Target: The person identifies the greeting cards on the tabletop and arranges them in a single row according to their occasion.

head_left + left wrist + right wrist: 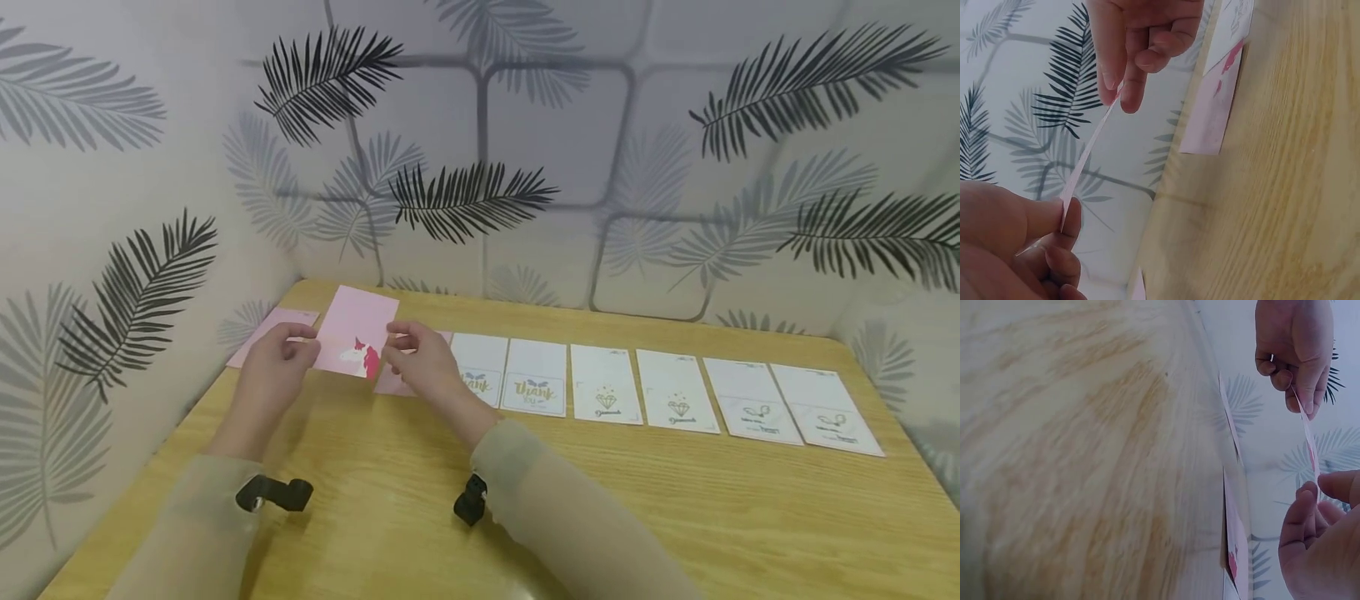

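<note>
A pink card point(356, 330) with a white and red unicorn at its lower right is held up between both hands above the table's far left. My left hand point(276, 364) pinches its left edge between thumb and forefinger. On the opposite edge, my right hand point(428, 360) pinches it likewise. In the left wrist view the card point(1088, 150) shows nearly edge-on, off the wood. Behind the left hand lies another pink card point(258, 333), flat on the table. One more pink card point(391, 384) lies partly hidden behind the right hand.
To the right, a row of white cards runs along the table point(420, 500): "thank you" cards point(534, 379), diamond cards point(604, 383) and cards with a small gold print point(753, 402). A wall point(555, 137) with feather patterns stands behind and at the left.
</note>
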A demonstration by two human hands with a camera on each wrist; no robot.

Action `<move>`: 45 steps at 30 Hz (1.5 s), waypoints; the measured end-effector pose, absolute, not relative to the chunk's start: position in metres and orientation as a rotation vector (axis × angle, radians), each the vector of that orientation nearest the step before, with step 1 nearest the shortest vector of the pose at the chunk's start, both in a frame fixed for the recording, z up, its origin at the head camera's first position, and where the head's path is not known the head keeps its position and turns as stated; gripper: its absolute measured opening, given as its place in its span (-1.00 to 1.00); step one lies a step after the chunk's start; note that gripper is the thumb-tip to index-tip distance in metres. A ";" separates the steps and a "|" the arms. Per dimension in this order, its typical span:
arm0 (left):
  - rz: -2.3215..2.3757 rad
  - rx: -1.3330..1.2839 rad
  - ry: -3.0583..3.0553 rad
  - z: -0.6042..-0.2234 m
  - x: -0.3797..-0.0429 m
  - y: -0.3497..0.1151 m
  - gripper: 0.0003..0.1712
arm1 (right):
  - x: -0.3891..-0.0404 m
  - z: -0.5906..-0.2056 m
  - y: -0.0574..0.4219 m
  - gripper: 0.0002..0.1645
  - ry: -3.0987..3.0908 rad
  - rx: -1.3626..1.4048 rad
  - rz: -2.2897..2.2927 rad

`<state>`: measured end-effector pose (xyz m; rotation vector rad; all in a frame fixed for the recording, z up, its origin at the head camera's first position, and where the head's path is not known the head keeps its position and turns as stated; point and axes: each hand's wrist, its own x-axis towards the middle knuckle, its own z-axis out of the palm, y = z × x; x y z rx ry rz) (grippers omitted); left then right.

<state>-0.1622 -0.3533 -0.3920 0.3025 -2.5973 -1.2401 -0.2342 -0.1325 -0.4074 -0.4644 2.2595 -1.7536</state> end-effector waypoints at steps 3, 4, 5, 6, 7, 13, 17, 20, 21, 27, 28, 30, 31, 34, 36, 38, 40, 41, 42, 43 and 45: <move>-1.257 0.367 -2.600 -0.395 -0.169 -0.354 -0.59 | -0.234 -0.412 -0.133 -0.47 2.321 -0.535 -1.634; -1.260 0.389 -2.603 -0.396 -0.171 -0.355 -0.59 | -0.234 -0.413 -0.134 -0.46 2.335 -0.558 -1.604; -1.256 0.404 -2.608 -0.398 -0.173 -0.355 -0.58 | -0.233 -0.414 -0.134 -0.45 2.347 -0.583 -1.576; -1.253 0.417 -2.618 -0.399 -0.175 -0.356 -0.58 | -0.232 -0.415 -0.134 -0.44 2.349 -0.598 -1.560; -1.251 0.428 -2.624 -0.400 -0.177 -0.357 -0.58 | -0.232 -0.416 -0.135 -0.43 2.350 -0.609 -1.548; -1.230 0.432 -2.666 -0.405 -0.186 -0.361 -0.57 | -0.229 -0.420 -0.138 -0.40 2.378 -0.664 -1.427; -1.222 0.452 -2.702 -0.409 -0.190 -0.362 -0.55 | -0.230 -0.423 -0.140 -0.38 2.441 -0.718 -1.320; -1.221 0.466 -2.724 -0.412 -0.192 -0.363 -0.55 | -0.237 -0.434 -0.143 -0.40 2.524 -0.789 -1.237; -1.218 0.468 -2.730 -0.413 -0.193 -0.363 -0.55 | -0.238 -0.436 -0.144 -0.42 2.559 -0.815 -1.193; -1.162 0.467 -2.762 -0.419 -0.193 -0.364 -0.58 | -0.232 -0.427 -0.147 -0.68 2.691 -0.936 -0.919; -1.152 0.462 -2.767 -0.420 -0.194 -0.365 -0.59 | -0.231 -0.425 -0.147 -0.69 2.705 -0.940 -0.880; -1.142 0.449 -2.779 -0.421 -0.193 -0.366 -0.60 | -0.229 -0.424 -0.148 -0.63 2.724 -0.926 -0.813; -1.139 0.442 -2.783 -0.422 -0.193 -0.367 -0.60 | -0.228 -0.424 -0.149 -0.59 2.734 -0.919 -0.775; -1.138 0.429 -2.795 -0.424 -0.193 -0.368 -0.62 | -0.226 -0.423 -0.149 -0.44 2.738 -0.890 -0.705; -1.145 0.433 -2.799 -0.425 -0.194 -0.368 -0.62 | -0.225 -0.423 -0.149 -0.43 2.733 -0.879 -0.689; -1.162 0.443 -2.797 -0.426 -0.194 -0.368 -0.63 | -0.225 -0.424 -0.149 -0.44 2.732 -0.872 -0.682; -1.174 0.455 -2.794 -0.427 -0.195 -0.369 -0.63 | -0.225 -0.424 -0.149 -0.45 2.729 -0.869 -0.676; -1.176 0.463 -2.796 -0.428 -0.195 -0.369 -0.63 | -0.226 -0.425 -0.149 -0.45 2.729 -0.870 -0.671; -1.178 0.470 -2.797 -0.430 -0.196 -0.369 -0.63 | -0.226 -0.425 -0.150 -0.45 2.729 -0.869 -0.663; -1.174 0.476 -2.801 -0.431 -0.196 -0.370 -0.62 | -0.226 -0.425 -0.150 -0.46 2.732 -0.870 -0.656; -1.153 0.487 -2.811 -0.433 -0.196 -0.371 -0.62 | -0.226 -0.426 -0.150 -0.46 2.735 -0.881 -0.641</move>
